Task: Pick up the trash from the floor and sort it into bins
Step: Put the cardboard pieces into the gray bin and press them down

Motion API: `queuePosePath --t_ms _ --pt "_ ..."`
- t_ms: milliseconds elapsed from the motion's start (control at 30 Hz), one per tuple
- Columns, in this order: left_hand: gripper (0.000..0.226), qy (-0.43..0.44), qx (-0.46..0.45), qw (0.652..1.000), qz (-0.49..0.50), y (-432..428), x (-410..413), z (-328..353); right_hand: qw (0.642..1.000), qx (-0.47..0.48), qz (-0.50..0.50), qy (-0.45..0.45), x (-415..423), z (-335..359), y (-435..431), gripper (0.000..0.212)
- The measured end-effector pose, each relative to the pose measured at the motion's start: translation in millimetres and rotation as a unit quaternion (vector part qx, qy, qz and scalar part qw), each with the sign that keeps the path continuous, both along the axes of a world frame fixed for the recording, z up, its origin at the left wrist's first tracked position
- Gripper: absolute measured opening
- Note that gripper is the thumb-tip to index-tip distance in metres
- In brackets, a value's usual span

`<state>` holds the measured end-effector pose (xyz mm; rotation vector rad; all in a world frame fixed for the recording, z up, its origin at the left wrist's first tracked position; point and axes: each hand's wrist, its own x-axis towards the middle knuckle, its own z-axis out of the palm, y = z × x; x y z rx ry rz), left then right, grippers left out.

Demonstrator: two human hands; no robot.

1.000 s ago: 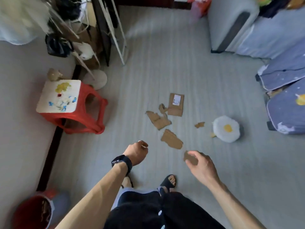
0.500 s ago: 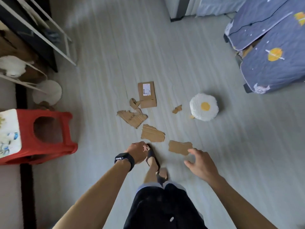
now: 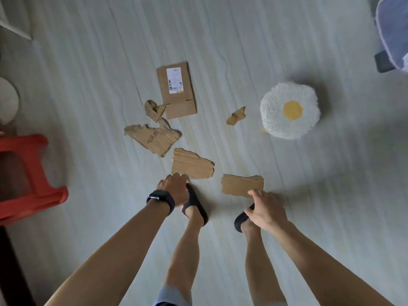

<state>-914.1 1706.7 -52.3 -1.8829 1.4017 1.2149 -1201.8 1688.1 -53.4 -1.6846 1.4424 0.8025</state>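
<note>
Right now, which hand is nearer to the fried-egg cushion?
Right. The right hand is on the person's side of the fried-egg cushion, at a torn cardboard piece; the left hand is farther left, past that piece.

the red stool (image 3: 33,173) at nine o'clock is cut off by the picture's edge, as is the blue bedding (image 3: 393,29) at two o'clock. the print on the box label (image 3: 174,80) is too small to read. the left hand (image 3: 173,188) curls away with its palm hidden. the right hand (image 3: 265,210) covers the sandal (image 3: 239,219) toe, and whether it touches the cardboard piece (image 3: 241,185) cannot be told.
</note>
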Motion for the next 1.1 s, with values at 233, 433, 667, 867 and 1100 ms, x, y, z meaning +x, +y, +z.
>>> queuePosePath --t_ms 233,433,667,867,1100 --pt "0.064 -0.076 0.034 0.990 -0.114 7 -19 -251 0.994 -0.004 0.111 0.014 -28 -240 -2 0.059" --pt "0.105 -0.153 -0.034 0.962 -0.223 -4 -21 -382 0.969 -0.133 0.192 0.085 -60 -376 28 0.105" --pt "0.083 -0.155 -0.061 0.939 -0.300 -33 -4 -387 0.959 -0.101 0.245 0.101 -57 -385 18 0.052" --pt "0.026 -0.103 -0.055 0.965 -0.234 -19 -27 -282 0.985 -0.080 0.137 0.072 -26 -278 14 0.023" --pt "0.041 -0.025 -0.021 0.999 -0.036 -1 -27 -62 0.997 -0.053 0.058 0.018 22 -62 -22 0.024"
